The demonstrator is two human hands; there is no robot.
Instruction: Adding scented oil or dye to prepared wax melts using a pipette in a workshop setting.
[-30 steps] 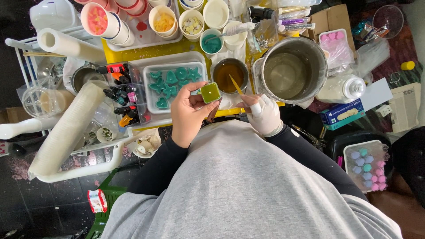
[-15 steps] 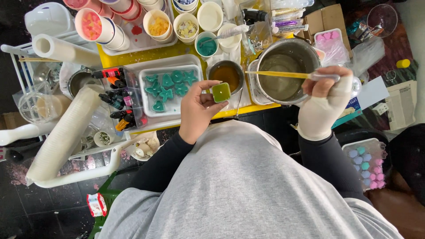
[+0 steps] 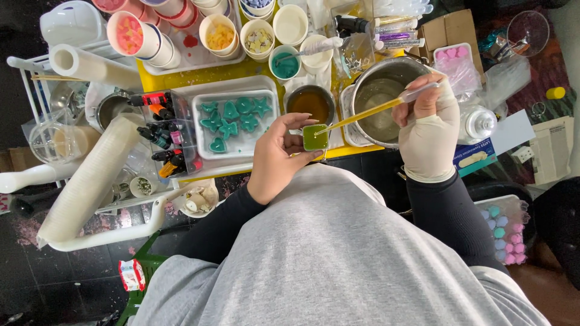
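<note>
Crowded before us, the yellow table (image 3: 181,78) carries a steel pot (image 3: 386,96) and a tray of teal shapes (image 3: 232,121). Our gloved right hand (image 3: 429,130) pinches a long dropper (image 3: 374,110), its tip over the small green mould (image 3: 315,137) gripped by our left hand (image 3: 278,157).

A cluttered home craft workspace: a yellow table (image 3: 181,77) crowded with paper cups of coloured wax pieces (image 3: 130,33), dye bottles (image 3: 158,130), a metal melting pot (image 3: 380,99) and a tray of teal moulded shapes (image 3: 232,124).
</note>
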